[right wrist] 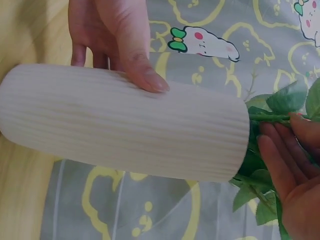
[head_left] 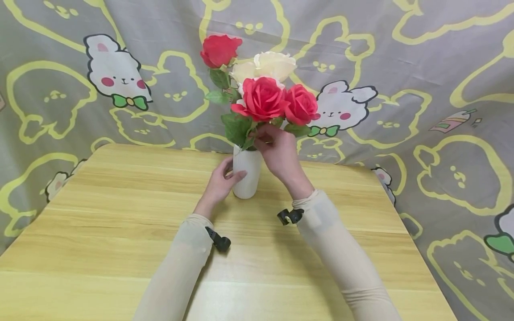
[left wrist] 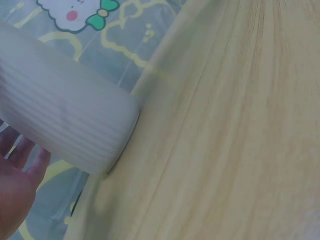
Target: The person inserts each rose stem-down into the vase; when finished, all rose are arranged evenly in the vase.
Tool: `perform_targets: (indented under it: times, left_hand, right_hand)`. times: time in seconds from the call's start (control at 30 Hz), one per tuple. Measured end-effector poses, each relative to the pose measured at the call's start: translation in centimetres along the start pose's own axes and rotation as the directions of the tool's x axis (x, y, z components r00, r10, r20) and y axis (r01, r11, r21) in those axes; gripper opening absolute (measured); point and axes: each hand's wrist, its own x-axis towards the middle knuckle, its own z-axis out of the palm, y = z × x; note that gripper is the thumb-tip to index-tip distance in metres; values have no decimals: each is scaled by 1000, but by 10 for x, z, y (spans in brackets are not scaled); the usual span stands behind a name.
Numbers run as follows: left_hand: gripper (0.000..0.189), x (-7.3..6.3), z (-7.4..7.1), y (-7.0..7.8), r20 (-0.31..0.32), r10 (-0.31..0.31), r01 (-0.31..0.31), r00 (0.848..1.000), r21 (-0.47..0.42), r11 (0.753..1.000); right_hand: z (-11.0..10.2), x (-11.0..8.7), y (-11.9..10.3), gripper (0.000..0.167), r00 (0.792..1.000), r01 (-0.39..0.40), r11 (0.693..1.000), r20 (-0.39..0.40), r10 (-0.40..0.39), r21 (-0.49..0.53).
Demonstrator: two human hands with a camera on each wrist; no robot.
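A white ribbed vase (head_left: 249, 178) stands upright on the table, holding red roses (head_left: 263, 99) and cream roses (head_left: 275, 67) with green leaves (head_left: 237, 129). My left hand (head_left: 218, 182) grips the vase from its left side, the thumb lying across the front and the fingers behind. Just above the rim, my right hand (head_left: 281, 154) pinches a green rose stem (right wrist: 270, 117) between thumb and fingers, as the right wrist view shows. Which bloom tops that stem cannot be told. In the left wrist view, the vase's lower end meets the tabletop.
The wooden table (head_left: 120, 232) extends toward me from a grey curtain (head_left: 168, 116) with cartoon rabbits, which hangs along its back edge and sides. One red rose (head_left: 220, 51) leans out high on the left of the bunch. Small black cameras (head_left: 218, 240) are strapped to both sleeved wrists.
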Motion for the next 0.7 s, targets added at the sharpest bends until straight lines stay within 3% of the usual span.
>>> perform_targets:
  times: [0.17, 0.4, 0.7]
  left_hand:
    - [57, 1, -1, -1, -10, 6, -5, 1000, 7, 1000]
    - [59, 0, -1, 0, -6, -5, 5, 1000, 20, 1000]
    - [59, -1, 0, 1, -6, -12, 12, 1000, 35, 999]
  right_hand:
    - [0, 3, -2, 7, 999, -36, 999, 27, 36, 29]
    - [5, 2, 5, 4, 999, -27, 998, 27, 29, -48]
    - [7, 0, 4, 8, 993, -67, 998, 96, 66, 1]
